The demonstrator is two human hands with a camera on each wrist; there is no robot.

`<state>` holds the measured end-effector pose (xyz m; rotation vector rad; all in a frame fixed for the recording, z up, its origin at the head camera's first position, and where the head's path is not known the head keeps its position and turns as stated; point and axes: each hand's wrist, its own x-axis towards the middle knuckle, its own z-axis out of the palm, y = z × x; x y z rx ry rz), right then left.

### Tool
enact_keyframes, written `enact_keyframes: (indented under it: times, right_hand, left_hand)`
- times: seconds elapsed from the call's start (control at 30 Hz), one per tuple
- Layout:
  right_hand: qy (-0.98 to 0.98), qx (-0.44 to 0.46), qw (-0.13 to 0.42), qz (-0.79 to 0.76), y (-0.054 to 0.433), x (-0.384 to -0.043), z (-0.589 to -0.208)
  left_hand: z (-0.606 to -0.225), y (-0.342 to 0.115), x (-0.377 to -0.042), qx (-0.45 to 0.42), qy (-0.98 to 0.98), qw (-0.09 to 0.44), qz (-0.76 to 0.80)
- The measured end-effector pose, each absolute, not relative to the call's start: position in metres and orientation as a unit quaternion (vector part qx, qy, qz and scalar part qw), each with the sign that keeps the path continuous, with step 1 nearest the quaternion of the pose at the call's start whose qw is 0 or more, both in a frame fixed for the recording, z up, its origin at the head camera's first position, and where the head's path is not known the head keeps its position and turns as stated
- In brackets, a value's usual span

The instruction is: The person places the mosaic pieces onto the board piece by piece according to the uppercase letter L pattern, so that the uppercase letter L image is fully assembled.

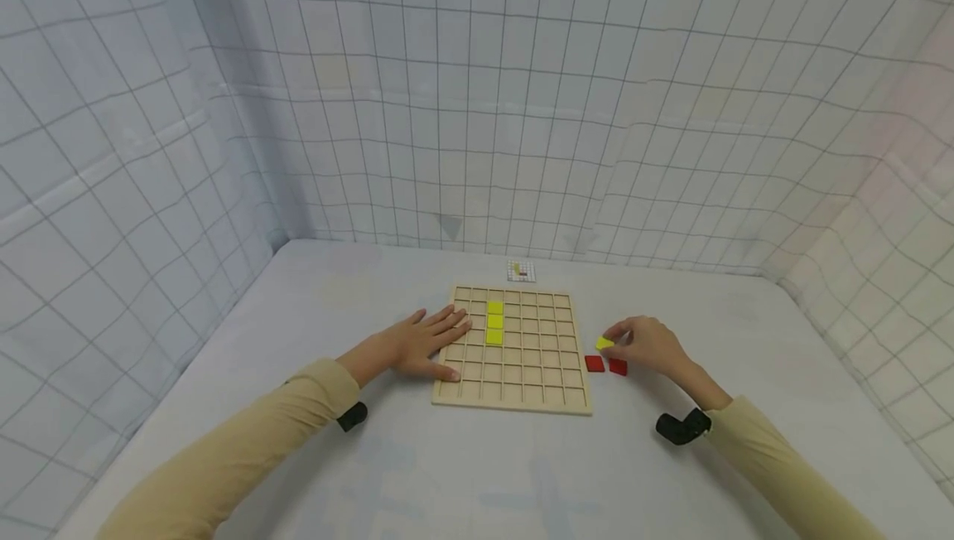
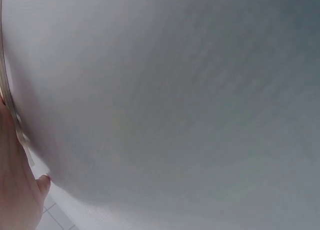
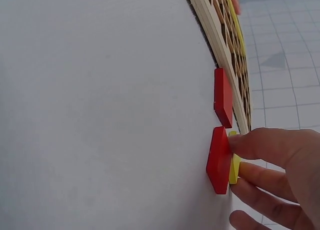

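Head view gives the whole wooden board [image 1: 514, 391] on the table [image 1: 447, 474] and the small printed card [image 1: 521, 271] past the board's far edge; neither wrist view shows the card. Left hand [image 1: 426, 345] lies flat, fingers spread, over the board's left edge, gripping nothing; left wrist view catches only part of it, plus the board's edge and bare table. Right hand [image 1: 647, 345] pinches a yellow tile [image 1: 603, 344] off the board's right edge, grip narrow; right wrist view adds the thumb and fingers on it and the red tiles' thickness. Count: one board, one card, four yellow tiles (one held, three [image 1: 495, 321] in the board's third column from left), two red tiles [image 1: 594, 364] by the right edge.
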<state>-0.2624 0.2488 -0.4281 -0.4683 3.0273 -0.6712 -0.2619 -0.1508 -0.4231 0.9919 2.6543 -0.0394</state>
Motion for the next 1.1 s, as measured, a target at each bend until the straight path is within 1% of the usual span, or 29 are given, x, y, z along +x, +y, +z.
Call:
enact_keyframes:
  times: [0.13, 0.23, 0.4, 0.5, 0.87, 1.1]
  right_hand:
    - [0.967, -0.148, -0.017, -0.206, 0.247, -0.261, -0.429]
    - [0.966, -0.153, -0.05, -0.204, 0.244, -0.26, -0.431]
    - [0.952, -0.191, -0.112, -0.213, 0.233, -0.258, -0.427]
    - [0.944, -0.207, -0.131, -0.222, 0.224, -0.258, -0.424]
    - [0.926, -0.238, -0.123, -0.267, 0.181, -0.264, -0.408]
    - [0.916, -0.268, -0.114, -0.278, 0.152, -0.264, -0.411]
  left_hand:
    - [-0.425, -0.15, -0.261, 0.346, 0.926, 0.153, -0.014]
    - [-0.426, -0.15, -0.261, 0.345, 0.926, 0.153, -0.013]
    - [-0.427, -0.152, -0.26, 0.342, 0.927, 0.152, -0.017]
    - [-0.428, -0.152, -0.26, 0.345, 0.926, 0.149, -0.016]
    - [-0.426, -0.15, -0.263, 0.346, 0.926, 0.151, -0.026]
    - [-0.426, -0.15, -0.263, 0.346, 0.926, 0.149, -0.02]
